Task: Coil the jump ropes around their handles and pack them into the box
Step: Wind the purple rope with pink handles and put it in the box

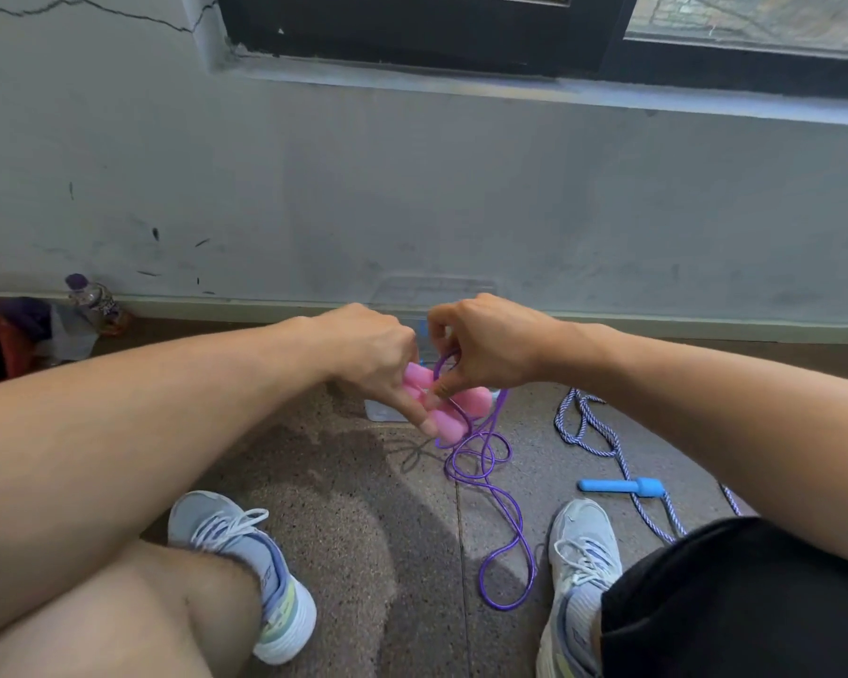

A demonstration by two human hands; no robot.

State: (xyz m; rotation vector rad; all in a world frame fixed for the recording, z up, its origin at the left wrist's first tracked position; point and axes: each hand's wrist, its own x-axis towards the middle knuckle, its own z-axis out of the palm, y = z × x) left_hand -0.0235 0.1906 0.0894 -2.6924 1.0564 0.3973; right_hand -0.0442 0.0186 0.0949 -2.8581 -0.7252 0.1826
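Note:
My left hand [378,357] grips two pink foam handles [454,418] held side by side above the floor. My right hand [485,345] pinches the purple rope [498,501] in a loop right over the handles. The rest of that rope hangs down and lies in loose curls on the floor between my shoes. A second jump rope, blue-and-white braided [593,423] with a blue handle [618,485], lies on the floor to the right. A clear plastic box [432,288] stands behind my hands against the wall, mostly hidden.
I sit on a speckled floor facing a grey wall under a window. My two grey shoes [246,565] [581,579] flank the purple rope. A plastic bottle [94,298] and a red-and-grey bundle [11,342] lie at the far left by the wall.

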